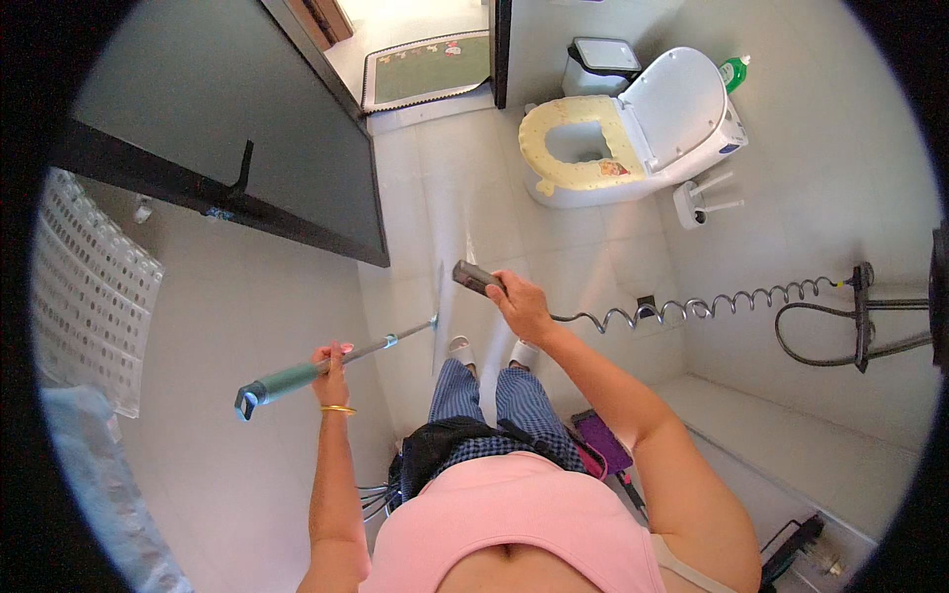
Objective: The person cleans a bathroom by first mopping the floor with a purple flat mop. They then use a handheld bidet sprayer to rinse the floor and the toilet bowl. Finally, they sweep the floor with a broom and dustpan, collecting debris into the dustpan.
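Clenched: left hand (331, 364) on mop handle (326, 368), right hand (519, 304) on spray head (476, 278). Spray best aimed at floor (445, 198) ahead of mop; coiled hose (692, 306) kept slack.

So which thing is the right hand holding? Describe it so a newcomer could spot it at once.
Start at the toilet by the far wall and come down the floor to the right hand. It grips a dark spray head, the only thing trailing a coiled hose to the right wall, unlike the straight mop pole in the left hand.
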`<move>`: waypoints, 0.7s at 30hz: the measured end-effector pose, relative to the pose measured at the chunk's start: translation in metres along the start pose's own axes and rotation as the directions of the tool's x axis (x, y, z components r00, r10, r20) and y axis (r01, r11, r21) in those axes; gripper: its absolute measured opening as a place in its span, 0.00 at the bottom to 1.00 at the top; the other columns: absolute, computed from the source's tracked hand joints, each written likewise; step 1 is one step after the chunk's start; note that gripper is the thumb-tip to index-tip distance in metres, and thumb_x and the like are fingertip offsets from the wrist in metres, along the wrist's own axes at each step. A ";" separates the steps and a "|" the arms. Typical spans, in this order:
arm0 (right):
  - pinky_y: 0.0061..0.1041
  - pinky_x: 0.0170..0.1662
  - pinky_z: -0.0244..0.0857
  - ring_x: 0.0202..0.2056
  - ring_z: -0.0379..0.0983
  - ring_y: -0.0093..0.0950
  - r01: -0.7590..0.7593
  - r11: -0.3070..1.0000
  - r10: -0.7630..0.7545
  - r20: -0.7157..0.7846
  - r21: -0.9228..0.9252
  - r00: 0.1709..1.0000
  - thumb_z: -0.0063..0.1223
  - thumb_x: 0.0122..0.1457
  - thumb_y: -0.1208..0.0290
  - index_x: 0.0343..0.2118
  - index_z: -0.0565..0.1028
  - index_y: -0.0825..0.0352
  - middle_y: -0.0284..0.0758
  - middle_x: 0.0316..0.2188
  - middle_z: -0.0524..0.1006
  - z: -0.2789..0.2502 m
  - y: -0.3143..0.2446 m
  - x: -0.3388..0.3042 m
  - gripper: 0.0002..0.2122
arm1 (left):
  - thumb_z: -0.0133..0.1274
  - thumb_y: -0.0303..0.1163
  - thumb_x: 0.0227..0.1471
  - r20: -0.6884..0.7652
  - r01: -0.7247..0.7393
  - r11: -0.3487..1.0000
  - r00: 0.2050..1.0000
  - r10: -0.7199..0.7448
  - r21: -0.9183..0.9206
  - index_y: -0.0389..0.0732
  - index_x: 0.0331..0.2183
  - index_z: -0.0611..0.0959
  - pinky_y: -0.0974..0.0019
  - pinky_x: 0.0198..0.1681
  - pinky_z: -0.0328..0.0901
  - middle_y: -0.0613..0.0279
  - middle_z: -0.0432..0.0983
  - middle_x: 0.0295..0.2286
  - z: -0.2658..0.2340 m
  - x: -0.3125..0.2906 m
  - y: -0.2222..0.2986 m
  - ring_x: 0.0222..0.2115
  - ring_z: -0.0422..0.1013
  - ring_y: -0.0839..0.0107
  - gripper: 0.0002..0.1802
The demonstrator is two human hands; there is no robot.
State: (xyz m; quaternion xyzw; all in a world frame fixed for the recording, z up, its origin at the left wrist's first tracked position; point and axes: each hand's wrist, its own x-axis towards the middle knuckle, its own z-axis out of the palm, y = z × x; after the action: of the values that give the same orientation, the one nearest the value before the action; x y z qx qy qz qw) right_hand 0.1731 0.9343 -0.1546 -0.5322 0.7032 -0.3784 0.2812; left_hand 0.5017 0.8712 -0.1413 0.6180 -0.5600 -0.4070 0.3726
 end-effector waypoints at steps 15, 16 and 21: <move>0.36 0.29 0.60 0.26 0.67 0.41 0.088 0.994 -0.089 0.018 0.065 0.996 0.39 0.53 0.57 0.30 0.66 0.66 0.42 0.22 0.70 0.025 -0.045 0.037 0.15 | 0.48 0.36 0.47 0.020 0.016 0.997 1.000 -0.015 -0.080 0.39 0.20 0.72 0.76 0.30 0.59 0.64 0.72 0.22 0.008 -0.002 0.007 0.24 0.65 0.79 0.12; 0.37 0.29 0.60 0.26 0.67 0.41 0.076 0.995 -0.078 0.025 0.064 0.997 0.39 0.53 0.57 0.30 0.66 0.66 0.42 0.22 0.70 0.025 -0.043 0.039 0.15 | 0.48 0.36 0.47 0.021 0.011 0.997 1.000 -0.009 -0.078 0.39 0.20 0.72 0.77 0.29 0.58 0.64 0.72 0.22 0.007 -0.002 0.006 0.24 0.65 0.79 0.12; 0.38 0.30 0.60 0.27 0.68 0.42 0.010 1.000 -0.008 -0.080 0.023 0.997 0.38 0.53 0.57 0.32 0.67 0.66 0.44 0.24 0.71 0.006 -0.029 0.041 0.16 | 0.48 0.36 0.47 0.016 0.009 0.999 1.000 -0.008 -0.053 0.39 0.20 0.72 0.77 0.28 0.58 0.65 0.72 0.21 0.006 -0.001 0.005 0.23 0.64 0.80 0.12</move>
State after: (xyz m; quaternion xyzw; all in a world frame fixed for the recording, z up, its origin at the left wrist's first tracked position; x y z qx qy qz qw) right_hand 0.1816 0.8890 -0.1337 -0.5165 0.7071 -0.4086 0.2575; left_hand 0.4944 0.8715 -0.1385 0.6069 -0.5493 -0.4283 0.3827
